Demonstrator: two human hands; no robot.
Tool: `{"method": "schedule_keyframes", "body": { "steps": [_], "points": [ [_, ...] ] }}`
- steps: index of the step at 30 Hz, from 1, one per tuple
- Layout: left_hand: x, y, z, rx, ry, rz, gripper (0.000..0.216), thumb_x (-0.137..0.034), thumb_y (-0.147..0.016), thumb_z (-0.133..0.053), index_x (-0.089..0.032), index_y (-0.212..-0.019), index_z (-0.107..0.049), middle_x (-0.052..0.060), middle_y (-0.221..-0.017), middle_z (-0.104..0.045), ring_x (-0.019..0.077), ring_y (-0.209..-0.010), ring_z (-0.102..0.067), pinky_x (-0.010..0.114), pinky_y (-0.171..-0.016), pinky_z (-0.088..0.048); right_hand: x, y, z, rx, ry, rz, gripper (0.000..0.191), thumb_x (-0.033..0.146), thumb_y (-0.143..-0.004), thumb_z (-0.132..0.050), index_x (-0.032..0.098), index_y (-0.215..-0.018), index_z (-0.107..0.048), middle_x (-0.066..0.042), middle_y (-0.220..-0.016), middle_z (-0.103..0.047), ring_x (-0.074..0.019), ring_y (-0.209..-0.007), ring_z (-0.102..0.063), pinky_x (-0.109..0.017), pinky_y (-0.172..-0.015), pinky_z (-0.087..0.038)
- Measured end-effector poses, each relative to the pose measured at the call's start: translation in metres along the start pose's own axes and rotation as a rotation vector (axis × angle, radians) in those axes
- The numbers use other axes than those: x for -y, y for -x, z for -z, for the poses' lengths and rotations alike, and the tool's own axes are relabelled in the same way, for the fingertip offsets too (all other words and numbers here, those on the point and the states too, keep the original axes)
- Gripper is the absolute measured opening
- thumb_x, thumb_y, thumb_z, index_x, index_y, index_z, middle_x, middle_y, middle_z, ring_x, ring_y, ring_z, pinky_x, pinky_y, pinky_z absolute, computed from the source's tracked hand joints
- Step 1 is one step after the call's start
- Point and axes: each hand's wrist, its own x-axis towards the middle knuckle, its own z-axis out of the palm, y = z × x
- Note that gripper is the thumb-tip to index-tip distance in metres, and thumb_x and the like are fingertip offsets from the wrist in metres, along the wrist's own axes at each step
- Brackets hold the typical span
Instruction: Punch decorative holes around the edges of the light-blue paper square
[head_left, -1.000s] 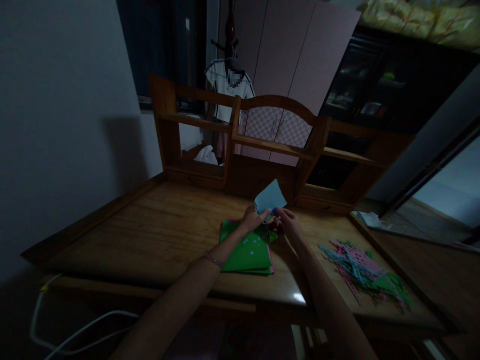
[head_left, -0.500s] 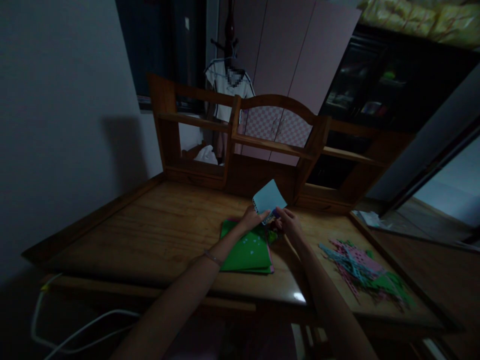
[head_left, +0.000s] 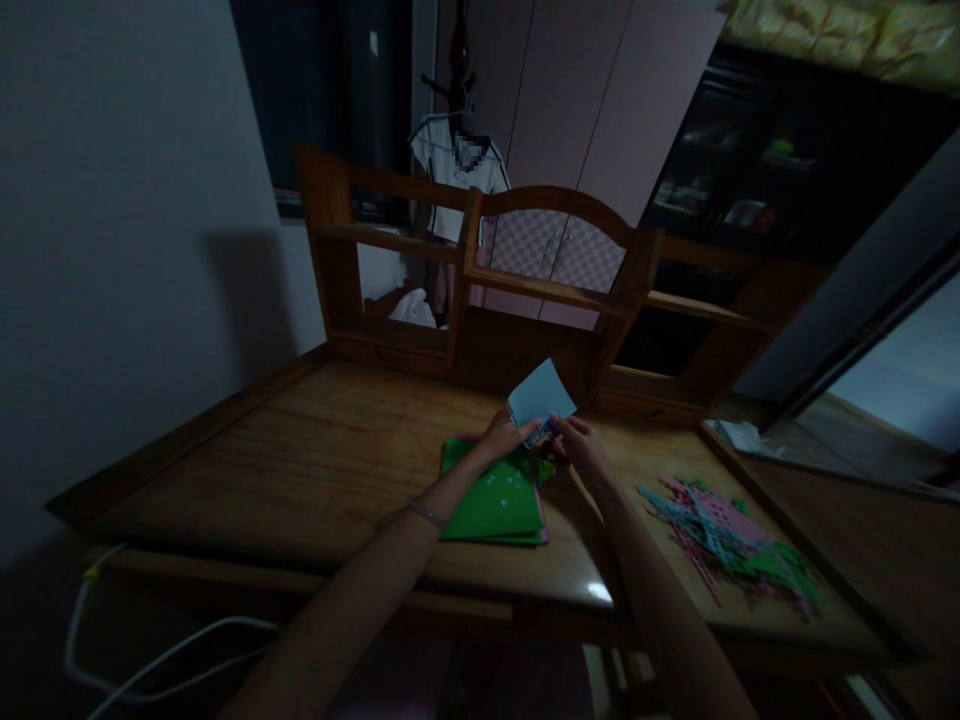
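Observation:
My left hand (head_left: pixel 504 436) is closed on a light-blue sheet of paper (head_left: pixel 541 390), thumb on top, with a row of small notches along its left and lower edges. My right hand (head_left: pixel 583 445) grips a small purple paper punch (head_left: pixel 553 426) at the lower right edge of that sheet. Fingers cover most of the punch. Below both hands lies a stack of green paper (head_left: pixel 491 505), with pink showing at its edge and several small pale cut-outs on top. A crumpled green scrap (head_left: pixel 546 470) sits under my right hand.
Punched strips and scraps (head_left: pixel 731 540) in pink, blue and green are heaped on the right of the wooden table (head_left: pixel 300 460). A wooden shelf unit (head_left: pixel 540 288) stands along the table's back edge. White cable (head_left: pixel 225 625) loops below the front left.
The light-blue paper and both hands have shifted very slightly to the right. My grip on the paper and the punch looks the same.

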Motion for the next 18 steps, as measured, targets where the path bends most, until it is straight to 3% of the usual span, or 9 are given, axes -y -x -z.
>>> {"method": "schedule_keyframes", "body": {
  "steps": [11,18],
  "points": [
    [-0.0026,0.0021,0.0001,0.004,-0.002,-0.023,0.033,-0.027,-0.075,-0.061,-0.013,-0.105,-0.062,0.009,-0.106,-0.065,0.0193,-0.097,-0.060,0.033,-0.090,-0.046,0.0019,0.0004,0.0010,-0.001,0.022,-0.042,0.037,0.054,-0.066,-0.064,0.019,-0.072,-0.058,0.005,-0.042,-0.046,-0.0096,-0.037,-0.041,-0.022,-0.037,-0.025],
    [-0.0063,0.0040,-0.0026,0.015,0.013,0.068,0.033,-0.028,-0.073,-0.064,-0.013,-0.103,-0.064,0.007,-0.104,-0.066,0.0195,-0.096,-0.060,0.032,-0.090,-0.046,0.0024,0.0015,0.0015,-0.019,0.002,0.026,0.031,0.048,-0.067,-0.066,0.018,-0.071,-0.058,0.005,-0.046,-0.045,-0.0066,-0.039,-0.035,-0.021,-0.039,-0.024]
  ]
}}
